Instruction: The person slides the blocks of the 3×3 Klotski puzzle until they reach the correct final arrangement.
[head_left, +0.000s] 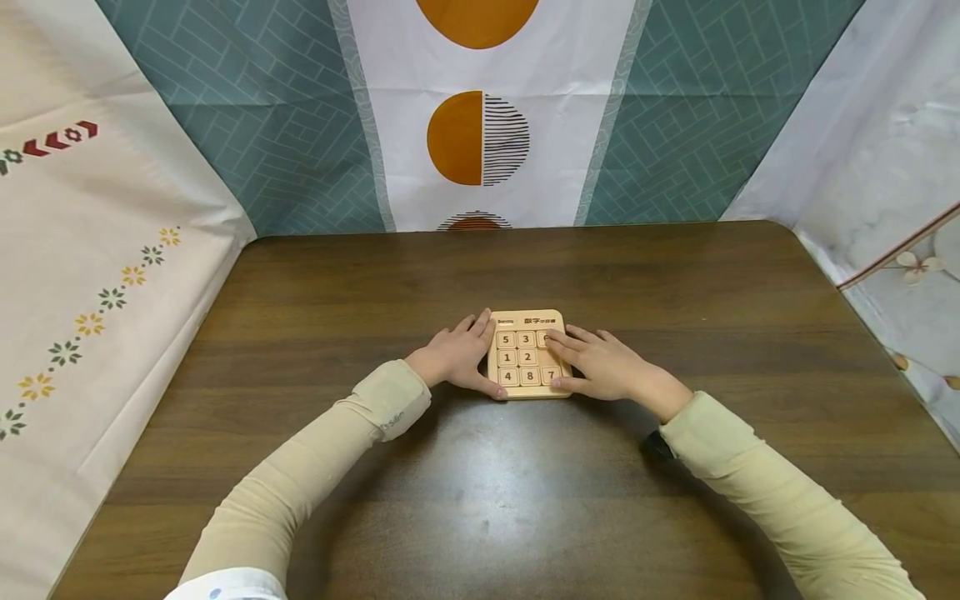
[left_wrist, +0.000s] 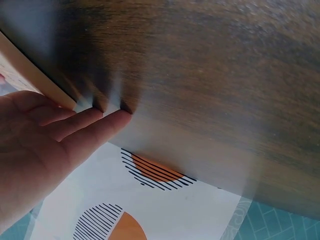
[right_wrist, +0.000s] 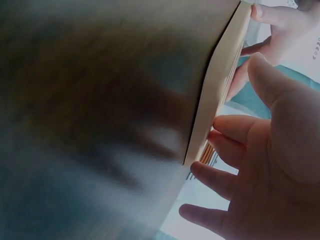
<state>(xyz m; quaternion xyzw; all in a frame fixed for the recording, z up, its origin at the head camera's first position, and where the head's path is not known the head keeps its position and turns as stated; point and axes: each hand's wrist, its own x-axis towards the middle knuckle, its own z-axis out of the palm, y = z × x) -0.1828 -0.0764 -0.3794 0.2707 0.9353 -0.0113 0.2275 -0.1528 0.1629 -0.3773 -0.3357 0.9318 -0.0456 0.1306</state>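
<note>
A light wooden number slide puzzle (head_left: 528,389) lies flat on the table, with numbered tiles in rows inside its frame. My left hand (head_left: 459,357) rests along the puzzle's left side, thumb at the near left corner and fingers reaching toward the far left corner. In the left wrist view, its fingers (left_wrist: 92,129) are nearly straight beside the frame's edge. From the right, my right hand (head_left: 603,365) reaches over the tiles, index fingertip on the top right tile and thumb at the tile marked 7 (head_left: 551,375). Its fingers hide part of the right column.
The brown wooden table (head_left: 480,500) carries the puzzle near its middle. A patterned cloth (head_left: 292,125) hangs behind the far edge, with pale cloths at both sides. A small dark object (head_left: 658,446) shows under the right sleeve's cuff.
</note>
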